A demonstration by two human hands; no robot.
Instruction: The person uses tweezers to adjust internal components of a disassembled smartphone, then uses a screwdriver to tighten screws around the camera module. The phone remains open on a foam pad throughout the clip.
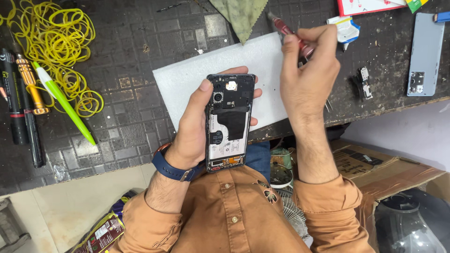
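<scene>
At the 10 o'clock corner of the dark, tile-patterned rubber mat on the table (131,93) lies a loose tangle of thin yellow rubber bands (56,42). Just below it rest a black marker-like pen (16,103), an orange-handled precision screwdriver (29,82) and a lime-green and white plastic pen (63,100), all slanting toward 5 o'clock.

The left hand (192,126), with a navy-blue wrist strap (173,171), wraps the opened black smartphone with its back cover off (229,122) from the left. The thumb presses the left edge near the camera, and the fingers (253,93) curl around the right edge, so this hand is closed on the phone. The phone's long axis runs from 12 to 6 o'clock, camera end away from the person, over the near edge of the table and the orange buttoned shirt (225,211). Its exposed inside shows a matte black shield, a white battery label and small connectors at the bottom.

Under and behind it lies a white rectangular foam sheet (206,75), with an olive-green cloth corner (236,16) at 12 o'clock.

The right hand (307,79) sits at about 2 o'clock from the phone, just beside it, fingers pinched tight on a slim red-and-clear-handled screwdriver (288,30). The end that shows points up toward 11 o'clock, and the hand hides the other end. At 3 o'clock lie a small metal phone part (363,84) and a pale blue glossy phone back cover (424,54); a brown cardboard box (375,171) stands below the table.
</scene>
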